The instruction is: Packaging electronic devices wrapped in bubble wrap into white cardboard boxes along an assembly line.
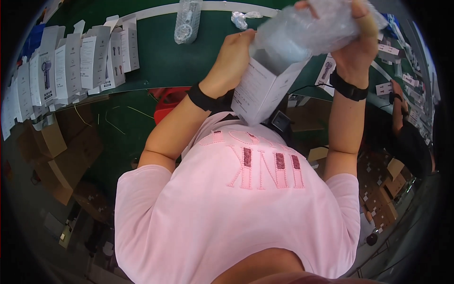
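My left hand [232,61] is closed round the side of a white printed carton [257,92], which is tilted with its open end up and away from me. In my right hand [360,45] is a bubble-wrapped item [309,28], gripped at its far right end. The lower left end of the wrap sits in the carton's mouth. What lies inside the wrap is hidden by the bubbles. Beyond my left hand, another bubble-wrapped item [186,29], seemingly a handheld fan, lies on the green table [163,49].
Several upright white cartons [71,64] stand in a row at the left. Crumpled clear plastic [243,19] lies at the back. A red stool [168,104] is under the table edge. Brown boxes [59,156] are on the floor. At the right, another person's arm [398,106] reaches to cartons.
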Tool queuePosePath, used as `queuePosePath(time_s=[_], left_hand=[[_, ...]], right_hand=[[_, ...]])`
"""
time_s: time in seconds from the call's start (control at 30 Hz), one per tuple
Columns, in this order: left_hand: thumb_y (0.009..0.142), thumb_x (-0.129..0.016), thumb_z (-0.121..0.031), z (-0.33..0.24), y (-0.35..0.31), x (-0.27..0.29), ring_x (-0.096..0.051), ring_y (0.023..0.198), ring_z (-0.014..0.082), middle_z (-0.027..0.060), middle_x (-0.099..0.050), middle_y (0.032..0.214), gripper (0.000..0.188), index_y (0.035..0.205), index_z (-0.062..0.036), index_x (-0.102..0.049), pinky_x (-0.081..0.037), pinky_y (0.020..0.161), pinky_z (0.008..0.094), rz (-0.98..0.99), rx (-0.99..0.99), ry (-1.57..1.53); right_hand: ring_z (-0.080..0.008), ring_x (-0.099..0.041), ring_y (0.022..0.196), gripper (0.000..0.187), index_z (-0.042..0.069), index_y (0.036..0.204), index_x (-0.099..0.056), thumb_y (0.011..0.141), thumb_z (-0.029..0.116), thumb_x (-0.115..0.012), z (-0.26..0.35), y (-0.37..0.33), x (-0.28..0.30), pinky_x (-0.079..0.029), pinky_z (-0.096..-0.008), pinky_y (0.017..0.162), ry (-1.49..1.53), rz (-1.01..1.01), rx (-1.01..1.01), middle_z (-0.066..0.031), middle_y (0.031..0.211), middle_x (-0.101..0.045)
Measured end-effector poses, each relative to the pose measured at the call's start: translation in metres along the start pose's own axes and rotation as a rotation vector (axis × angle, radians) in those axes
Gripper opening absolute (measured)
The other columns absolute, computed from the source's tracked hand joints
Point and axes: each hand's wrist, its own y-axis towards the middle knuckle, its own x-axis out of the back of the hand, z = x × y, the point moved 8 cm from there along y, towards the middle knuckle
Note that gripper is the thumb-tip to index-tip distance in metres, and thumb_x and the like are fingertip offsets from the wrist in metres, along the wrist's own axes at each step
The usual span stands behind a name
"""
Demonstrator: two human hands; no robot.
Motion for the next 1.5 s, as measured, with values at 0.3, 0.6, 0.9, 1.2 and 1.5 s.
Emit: queuePosePath(time_s=[0.3, 0.6, 0.9, 1.2, 1.5], left_hand=[[0.098, -0.042, -0.023, 0.026, -0.023, 0.006, -0.062, 0.085, 0.0159, 0.0091, -0.064, 0.099, 0.034, 0.111, 0.003, -0.06, -0.049, 0.075, 0.0283, 0.085, 0.287, -0.156], [0.101, -0.04, -0.039, 0.003, -0.042, 0.03, -0.061, 0.092, 0.0138, 0.0085, -0.065, 0.103, 0.05, 0.119, 0.0035, -0.058, -0.046, 0.081, 0.026, 0.313, 0.084, 0.113], [0.101, -0.043, -0.032, -0.049, -0.039, 0.132, -0.056, 0.105, 0.0137, 0.0073, -0.06, 0.116, 0.043, 0.128, 0.0004, -0.05, -0.043, 0.092, 0.0273, -0.142, -0.05, -0.076], [0.099, -0.045, -0.048, -0.068, -0.027, 0.093, -0.057, 0.093, 0.0089, 0.0043, -0.061, 0.105, 0.052, 0.121, -0.002, -0.054, -0.046, 0.08, 0.0232, 0.074, -0.034, 0.046], [0.099, -0.031, -0.056, -0.041, -0.053, -0.047, -0.062, 0.102, 0.0157, 0.0067, -0.063, 0.111, 0.061, 0.124, -0.0037, -0.051, -0.052, 0.085, 0.0306, 0.652, 0.181, 0.001]], right_hand=[[-0.0176, -0.055, 0.106, 0.043, -0.002, 0.119, -0.058, 0.091, 0.03, -0.062, -0.09, -0.056, 0.0, -0.037, -0.0302, 0.101, -0.293, -0.061, -0.751, -0.0089, 0.111, -0.061], [-0.0179, -0.057, 0.078, 0.022, -0.007, 0.103, -0.063, 0.089, 0.01, -0.06, -0.09, -0.048, -0.065, -0.045, -0.0322, 0.072, -0.784, 0.818, -0.654, -0.0096, 0.089, -0.066], [-0.0192, -0.066, 0.07, 0.045, 0.003, 0.112, -0.063, 0.079, 0.031, -0.076, -0.305, 0.015, 0.074, -0.053, -0.0296, 0.067, -1.518, 0.173, -0.15, -0.0128, 0.091, -0.068], [-0.0173, -0.066, 0.075, 0.02, 0.003, 0.097, -0.063, 0.087, 0.02, -0.065, -0.065, 0.048, -0.046, -0.053, -0.0296, 0.066, -0.388, 0.024, -0.413, -0.0086, 0.087, -0.069], [-0.0163, -0.061, 0.062, 0.016, -0.006, 0.084, -0.066, 0.079, 0.008, -0.06, -0.025, -0.04, -0.089, -0.048, -0.0286, 0.057, -0.896, 0.743, -0.68, -0.0106, 0.069, -0.065]])
